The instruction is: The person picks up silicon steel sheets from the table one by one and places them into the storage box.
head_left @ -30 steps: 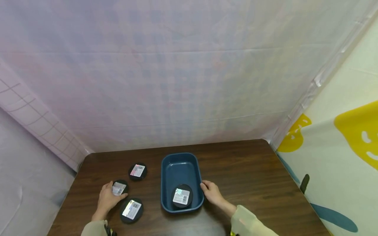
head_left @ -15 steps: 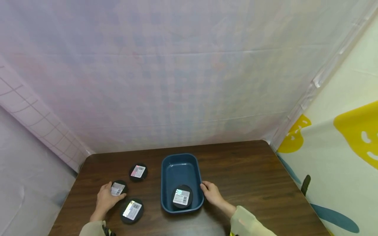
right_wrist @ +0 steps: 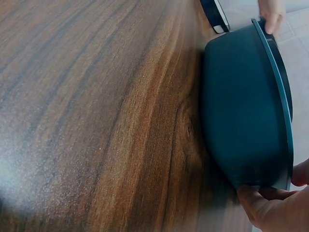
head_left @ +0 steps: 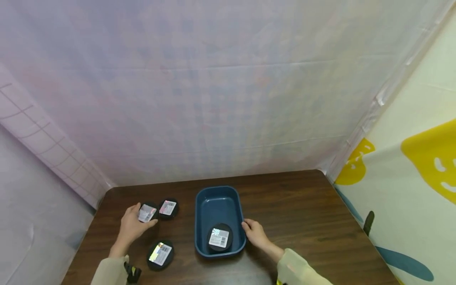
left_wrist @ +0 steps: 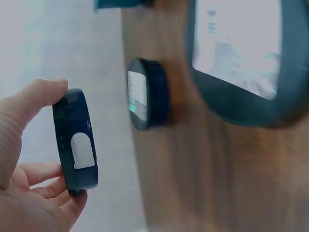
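My left hand [head_left: 132, 226] grips a flat round black tub [head_left: 147, 213] with a pale label, thumb on one side and fingers on the other. In the left wrist view this held tub [left_wrist: 75, 140] is edge-on and off the wooden table. Just beyond it in the head view lies a second black tub [head_left: 168, 208]; a third tub [head_left: 160, 255] lies nearer. My right hand [head_left: 256, 234] pinches the right rim of a deep blue rectangular tray [head_left: 219, 253], as the right wrist view confirms. One labelled tub [head_left: 219, 237] sits inside the tray at its near end.
The brown wood-grain table [head_left: 303, 221] extends to the right of the tray. A pale checked cloth [head_left: 213, 99] hangs along its back edge. A curtain with yellow shapes [head_left: 409, 190] borders the right side.
My left hand has raised the tub off the table and moved it away from me, close to the far tub. The right hand and the tray have stayed put.
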A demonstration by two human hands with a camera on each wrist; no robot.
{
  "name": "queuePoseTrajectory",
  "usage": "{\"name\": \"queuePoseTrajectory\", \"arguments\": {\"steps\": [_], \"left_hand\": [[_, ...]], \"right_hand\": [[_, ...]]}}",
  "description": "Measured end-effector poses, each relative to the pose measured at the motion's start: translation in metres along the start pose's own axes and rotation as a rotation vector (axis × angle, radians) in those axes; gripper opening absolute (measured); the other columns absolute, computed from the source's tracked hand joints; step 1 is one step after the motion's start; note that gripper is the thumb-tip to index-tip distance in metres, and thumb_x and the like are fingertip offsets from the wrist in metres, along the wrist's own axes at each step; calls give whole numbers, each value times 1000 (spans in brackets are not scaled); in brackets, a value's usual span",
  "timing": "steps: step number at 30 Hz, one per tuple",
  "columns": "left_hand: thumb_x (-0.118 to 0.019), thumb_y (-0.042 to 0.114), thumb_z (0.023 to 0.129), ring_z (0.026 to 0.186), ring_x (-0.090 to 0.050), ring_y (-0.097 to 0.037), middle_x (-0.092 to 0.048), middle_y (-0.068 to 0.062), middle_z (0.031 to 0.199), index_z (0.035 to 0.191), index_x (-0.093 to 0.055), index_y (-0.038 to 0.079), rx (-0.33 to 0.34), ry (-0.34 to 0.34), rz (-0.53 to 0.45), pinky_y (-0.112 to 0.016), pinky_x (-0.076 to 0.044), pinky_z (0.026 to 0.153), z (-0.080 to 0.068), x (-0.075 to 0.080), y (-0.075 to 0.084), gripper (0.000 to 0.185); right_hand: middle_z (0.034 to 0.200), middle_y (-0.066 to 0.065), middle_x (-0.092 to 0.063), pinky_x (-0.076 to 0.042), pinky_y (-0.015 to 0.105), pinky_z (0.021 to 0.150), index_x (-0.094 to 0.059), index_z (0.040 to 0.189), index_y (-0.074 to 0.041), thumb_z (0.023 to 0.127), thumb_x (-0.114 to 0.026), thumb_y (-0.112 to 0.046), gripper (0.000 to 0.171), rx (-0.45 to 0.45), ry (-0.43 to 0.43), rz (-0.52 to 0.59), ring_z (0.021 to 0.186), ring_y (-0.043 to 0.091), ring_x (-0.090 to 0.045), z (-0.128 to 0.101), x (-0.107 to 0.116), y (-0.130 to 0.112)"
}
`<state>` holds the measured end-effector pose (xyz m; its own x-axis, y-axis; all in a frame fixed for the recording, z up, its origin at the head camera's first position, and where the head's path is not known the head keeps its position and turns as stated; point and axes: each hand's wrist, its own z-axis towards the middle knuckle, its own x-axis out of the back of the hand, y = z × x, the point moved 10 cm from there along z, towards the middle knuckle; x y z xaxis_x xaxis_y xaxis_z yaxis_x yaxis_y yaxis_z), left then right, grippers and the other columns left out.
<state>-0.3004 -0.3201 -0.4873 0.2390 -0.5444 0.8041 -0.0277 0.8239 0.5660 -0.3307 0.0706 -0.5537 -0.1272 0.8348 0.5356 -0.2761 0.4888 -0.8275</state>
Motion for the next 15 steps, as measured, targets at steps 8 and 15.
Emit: {"name": "queuePoseTrajectory", "arguments": {"steps": [8,15], "left_hand": [[-81,32,69,110,-44,-52,-43,-42,122,125,-39,-25,-125,41,4,-60,-39,92,23,11,45,91],[-81,19,70,112,-43,-51,-41,-40,127,129,-37,-22,-175,-10,-26,-59,-40,93,41,10,95,84]], "right_hand": [[102,29,-64,-49,52,85,-60,107,17,93,-52,-4,26,-17,-9,23,99,42,-60,-1,-2,3],[100,27,-65,-51,50,83,-61,105,16,93,-52,-3,24,3,-4,10,96,40,-61,-1,-1,-1]]}}
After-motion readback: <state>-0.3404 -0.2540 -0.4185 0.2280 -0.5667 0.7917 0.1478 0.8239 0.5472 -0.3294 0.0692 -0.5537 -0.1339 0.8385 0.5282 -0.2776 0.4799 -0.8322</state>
